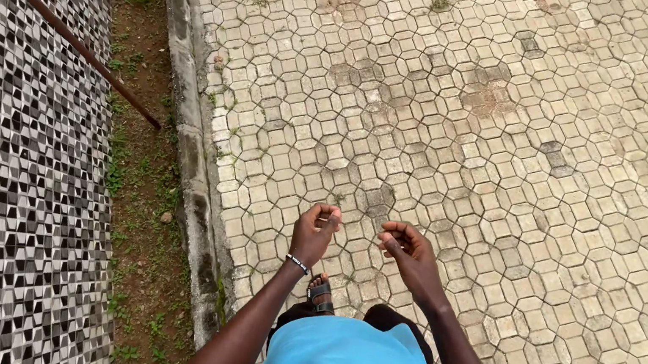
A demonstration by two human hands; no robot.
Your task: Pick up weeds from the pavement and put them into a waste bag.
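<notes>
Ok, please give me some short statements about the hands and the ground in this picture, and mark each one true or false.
1. The left hand wears a thin beaded bracelet at the wrist. True.
2. The right hand holds a metal bucket. False: no bucket is visible; its fingers are curled.
3. The grey hexagonal paving stones lie under the hands. True.
4. The long rusty brown metal rod lies on the paving. False: it slants from the black-and-white patterned tile wall down to the soil strip.

You have no packages, labels, signs or screens before you — none shows anywhere in view.
</notes>
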